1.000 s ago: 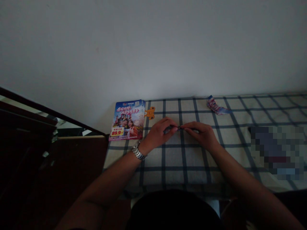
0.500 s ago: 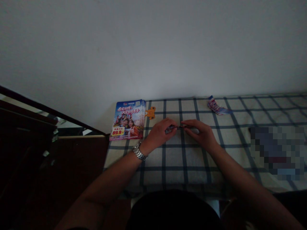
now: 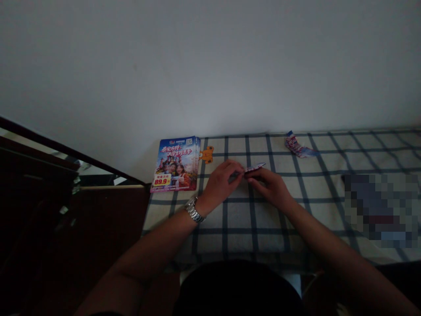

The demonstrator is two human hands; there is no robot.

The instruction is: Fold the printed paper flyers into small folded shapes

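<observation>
Between my fingertips is a small folded piece of printed paper (image 3: 255, 167), its patterned side slanting up to the right. My left hand (image 3: 224, 179), with a metal watch (image 3: 194, 210) on the wrist, pinches the paper's left end. My right hand (image 3: 270, 184) grips it from the near right side, thumb and fingers pressed together. Both hands hover just over a checked cloth (image 3: 237, 217). Left of them lies a stack of printed flyers (image 3: 176, 164), the top one marked 89.9. How the paper is folded is too small to make out.
A crumpled, folded strip of printed paper (image 3: 297, 147) lies at the back right, near the wall (image 3: 210, 66). A blurred-out object (image 3: 381, 210) rests on the cloth at the right. An orange bear figure (image 3: 206, 155) shows beside the flyers. Dark furniture (image 3: 36, 206) stands at the left.
The paper between my hands has turned, so its printed face now sticks up above the right fingers. My right hand has shifted slightly left and down, its fingers closer to the left ones.
</observation>
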